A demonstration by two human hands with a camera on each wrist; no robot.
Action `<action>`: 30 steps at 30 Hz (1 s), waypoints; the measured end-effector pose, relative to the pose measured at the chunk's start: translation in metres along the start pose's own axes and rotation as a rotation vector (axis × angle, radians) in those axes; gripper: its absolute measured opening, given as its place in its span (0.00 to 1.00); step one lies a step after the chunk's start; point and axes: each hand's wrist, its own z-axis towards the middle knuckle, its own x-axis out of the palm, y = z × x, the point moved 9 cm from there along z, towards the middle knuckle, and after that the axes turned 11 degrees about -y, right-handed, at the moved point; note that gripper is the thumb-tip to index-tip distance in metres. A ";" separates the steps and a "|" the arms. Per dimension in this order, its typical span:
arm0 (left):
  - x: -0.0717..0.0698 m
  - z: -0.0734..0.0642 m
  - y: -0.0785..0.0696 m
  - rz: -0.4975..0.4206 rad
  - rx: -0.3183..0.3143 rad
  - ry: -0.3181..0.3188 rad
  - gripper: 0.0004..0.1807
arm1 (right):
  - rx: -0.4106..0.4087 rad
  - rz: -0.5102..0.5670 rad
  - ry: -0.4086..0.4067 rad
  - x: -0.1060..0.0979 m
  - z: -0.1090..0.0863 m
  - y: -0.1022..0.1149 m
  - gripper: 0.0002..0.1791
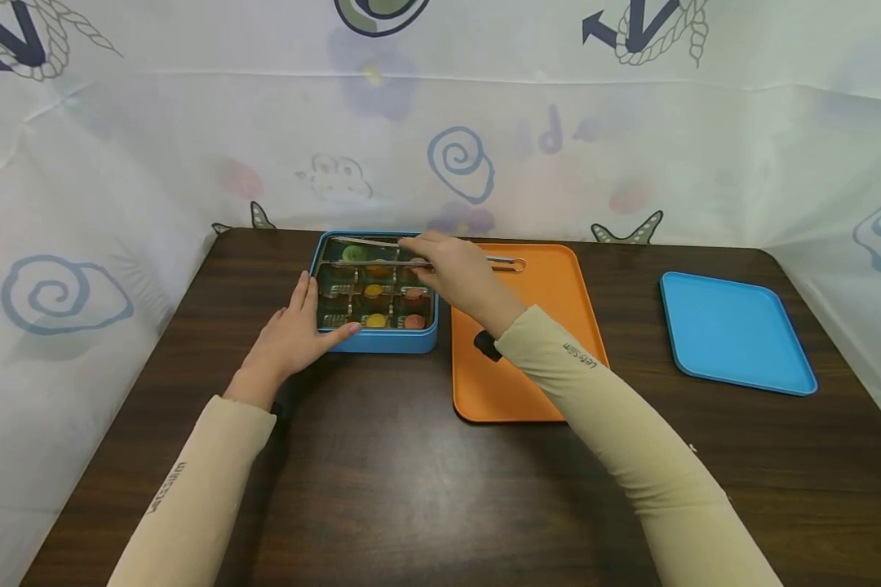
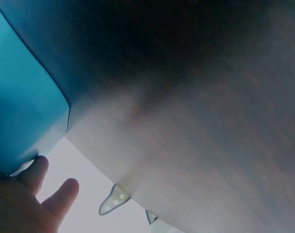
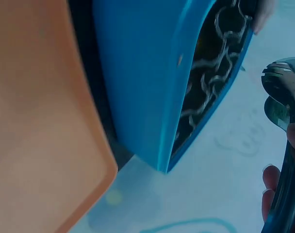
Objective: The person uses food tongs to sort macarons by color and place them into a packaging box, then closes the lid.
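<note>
Tongs (image 1: 378,262) are over blue box (image 1: 385,342) in head view — right hand (image 1: 458,273) grips them, while left hand (image 1: 289,334) touches the box, thumb spread from straight fingers. Left wrist view shows two fingertips apart, near the box's wall. Right wrist view shows the tongs between fingers — one end is fork-like.

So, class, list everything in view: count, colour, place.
Divided box: one, blue, left of large tray
Round pieces: six or more, green, yellow, pink, in box
Tongs: one pair, silver, over box
Large tray: one, orange, right of box
Small tray: one, blue, far right
Table: one, dark brown, beneath
Backdrop: one, patterned white, behind table
Wrist devices: two, black, at wrists
Sleeves: two, cream, forearms
Left hand: one, bare, touching box
Right hand: one, bare, gripping tongs
</note>
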 end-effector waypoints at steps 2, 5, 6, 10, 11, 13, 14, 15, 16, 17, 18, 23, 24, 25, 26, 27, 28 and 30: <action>0.000 0.000 0.000 0.000 -0.001 0.000 0.65 | 0.000 0.012 0.020 0.006 0.002 0.005 0.23; -0.001 0.001 0.000 -0.002 0.001 -0.002 0.65 | -0.009 0.018 0.037 0.013 0.005 0.012 0.23; -0.001 0.001 0.000 -0.002 0.001 -0.003 0.65 | -0.014 0.017 0.041 0.015 0.006 0.014 0.22; -0.001 0.000 0.000 -0.002 0.006 -0.004 0.65 | -0.028 -0.001 0.059 0.023 0.008 0.021 0.22; -0.001 0.000 0.000 -0.004 0.008 -0.004 0.65 | -0.025 -0.005 0.067 0.025 0.008 0.021 0.22; 0.000 0.000 -0.001 -0.006 0.012 -0.004 0.65 | -0.018 -0.014 0.077 0.029 0.008 0.022 0.22; 0.000 0.000 -0.001 -0.006 0.015 -0.004 0.64 | -0.013 -0.016 0.083 0.030 0.008 0.023 0.22; 0.000 0.000 -0.002 -0.005 0.016 -0.003 0.64 | -0.007 -0.014 0.088 0.031 0.008 0.023 0.23; 0.000 0.000 -0.002 -0.004 0.017 -0.003 0.64 | -0.003 -0.016 0.091 0.032 0.008 0.023 0.23; 0.000 0.000 -0.002 -0.003 0.019 -0.004 0.64 | 0.000 -0.019 0.091 0.032 0.008 0.023 0.23; 0.000 0.000 -0.003 -0.003 0.021 -0.003 0.64 | 0.002 -0.021 0.088 0.032 0.007 0.023 0.23; 0.000 0.000 -0.005 -0.003 0.024 -0.002 0.64 | 0.001 -0.027 0.068 0.029 0.004 0.021 0.25; 0.000 0.000 -0.005 -0.003 0.022 -0.002 0.64 | 0.001 -0.029 0.062 0.027 0.003 0.020 0.24; 0.000 0.000 -0.005 -0.001 0.020 -0.001 0.64 | 0.002 -0.028 0.060 0.026 0.002 0.019 0.24; 0.000 0.000 -0.004 0.000 0.016 0.000 0.64 | 0.008 -0.023 0.059 0.024 0.001 0.017 0.25; 0.000 0.000 -0.003 0.000 0.012 0.001 0.65 | 0.016 -0.020 0.060 0.023 -0.001 0.015 0.25; 0.000 0.000 -0.003 -0.001 0.009 0.002 0.65 | 0.025 -0.016 0.060 0.021 -0.002 0.013 0.26; 0.001 0.000 -0.002 -0.003 0.003 0.005 0.65 | 0.043 -0.010 0.062 0.017 -0.005 0.008 0.26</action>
